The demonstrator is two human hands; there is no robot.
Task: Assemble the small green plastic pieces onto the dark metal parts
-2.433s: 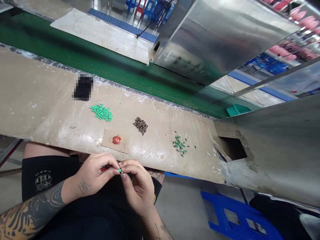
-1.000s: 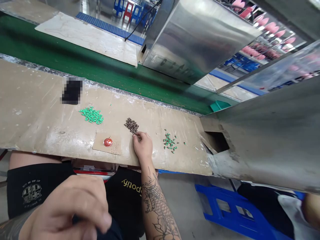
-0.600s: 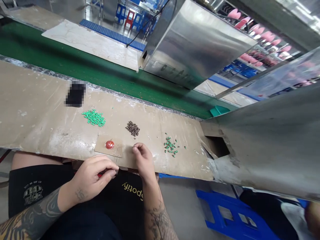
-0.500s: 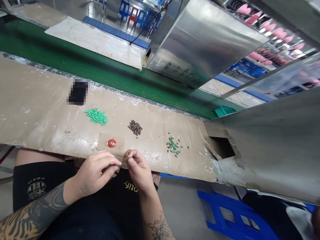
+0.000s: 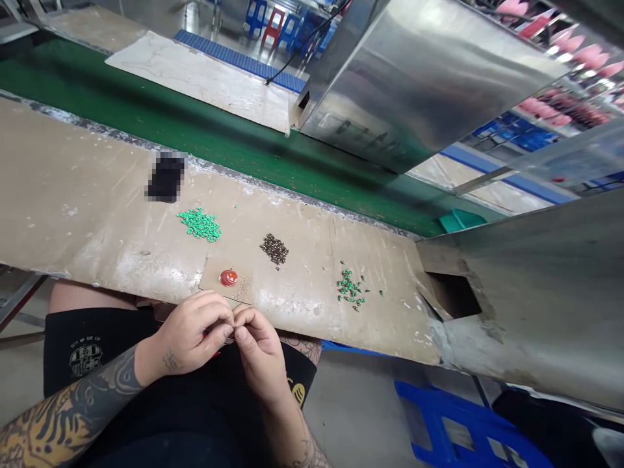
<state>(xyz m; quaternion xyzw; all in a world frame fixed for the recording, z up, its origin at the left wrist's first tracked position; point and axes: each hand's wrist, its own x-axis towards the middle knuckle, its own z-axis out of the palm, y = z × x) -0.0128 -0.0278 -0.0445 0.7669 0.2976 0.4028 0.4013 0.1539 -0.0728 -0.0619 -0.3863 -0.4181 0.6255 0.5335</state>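
Observation:
My left hand (image 5: 197, 330) and my right hand (image 5: 258, 351) meet fingertip to fingertip just over the table's near edge. Both are closed in a pinch; whatever they hold between them is too small to make out. Right beyond the fingers lies a piece of cardboard (image 5: 210, 281) bearing a glossy red-orange blob (image 5: 228, 277) and a scatter of tiny grains (image 5: 244, 286). Farther back are a pile of small bright green pieces (image 5: 199, 225) and a pile of small dark brown pieces (image 5: 274, 249). A looser group of green-and-dark pieces (image 5: 350, 287) lies to the right.
A pixelated black object (image 5: 166, 177) rests at the table's (image 5: 97, 214) far side. Behind runs a green belt (image 5: 229, 156), with a metal housing (image 5: 390, 91) over it. On the right stands a metal panel (image 5: 550, 286) with an opening. A blue stool (image 5: 439, 416) is at lower right.
My hands were apart and have come together at the fingertips, the right hand moving left. The whole view has shifted slightly, so the table things appear farther right.

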